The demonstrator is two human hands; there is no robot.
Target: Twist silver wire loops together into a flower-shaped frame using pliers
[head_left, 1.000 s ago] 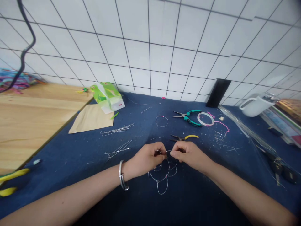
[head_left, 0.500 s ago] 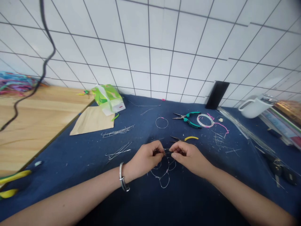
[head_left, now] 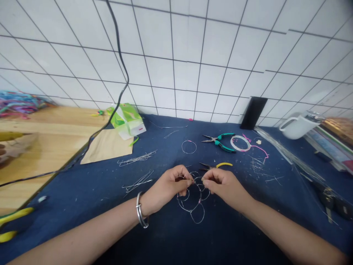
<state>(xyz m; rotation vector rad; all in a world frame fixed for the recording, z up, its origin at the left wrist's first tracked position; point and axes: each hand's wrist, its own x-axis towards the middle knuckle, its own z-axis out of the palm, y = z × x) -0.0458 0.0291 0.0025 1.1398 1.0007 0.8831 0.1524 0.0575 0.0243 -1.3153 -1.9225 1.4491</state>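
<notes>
My left hand (head_left: 178,181) is closed in a pinch on a flower-like frame of thin silver wire (head_left: 199,201), made of several loops around a ring with small pinkish joints. My right hand (head_left: 219,182) pinches the upper right part of the same wire frame. The fingers partly hide the upper loops, and the exact spot each one grips is small. Just beyond the right hand lie pliers with a yellow handle (head_left: 224,164), their dark jaws pointing left. A separate wire ring (head_left: 189,153) with a pink spot lies farther back on the dark blue cloth.
Teal-handled pliers (head_left: 224,142) and a white spool (head_left: 241,148) with pink cord lie back right. Bent wires (head_left: 138,158) are on the left, near a beige sheet (head_left: 107,147) and green packet (head_left: 127,117). A black cable (head_left: 121,62) hangs at left. A white mug (head_left: 296,127) stands right.
The wire frame has turned and shifted slightly, showing more of its lower loops. My right hand has moved slightly right. The black cable has swung right, and a blurred yellow thing appears at the left edge.
</notes>
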